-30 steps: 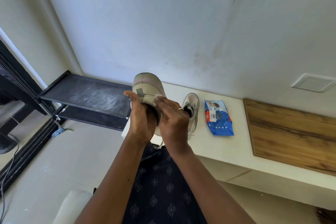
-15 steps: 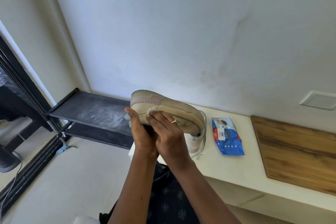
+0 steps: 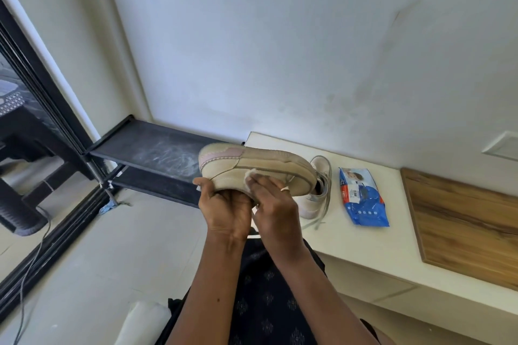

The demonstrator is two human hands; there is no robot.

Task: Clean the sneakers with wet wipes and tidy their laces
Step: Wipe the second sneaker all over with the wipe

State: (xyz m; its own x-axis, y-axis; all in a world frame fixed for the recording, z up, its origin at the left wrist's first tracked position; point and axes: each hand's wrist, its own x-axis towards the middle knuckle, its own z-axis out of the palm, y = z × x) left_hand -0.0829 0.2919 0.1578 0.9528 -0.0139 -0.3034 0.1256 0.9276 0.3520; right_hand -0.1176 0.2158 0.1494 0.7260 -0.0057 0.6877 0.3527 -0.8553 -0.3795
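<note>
A beige sneaker (image 3: 260, 165) with a pink heel patch is held up sideways in front of me, heel to the left. My left hand (image 3: 224, 210) grips it from below near the heel. My right hand (image 3: 274, 204) presses a white wet wipe (image 3: 249, 176) against the shoe's side; only a corner of the wipe shows above the fingers. The second sneaker (image 3: 315, 199) stands on the white counter (image 3: 364, 246) just behind, its loose laces (image 3: 316, 221) trailing toward the front edge.
A blue pack of wet wipes (image 3: 361, 196) lies on the counter right of the second sneaker. A wooden board (image 3: 462, 224) covers the counter's right part. A black dusty shelf rack (image 3: 157, 157) stands at the left, beside a dark window frame and a cable on the floor.
The held sneaker has turned from heel-on to lying sideways. My right hand with the wipe has slid from the heel along the shoe's side. The view has shifted.
</note>
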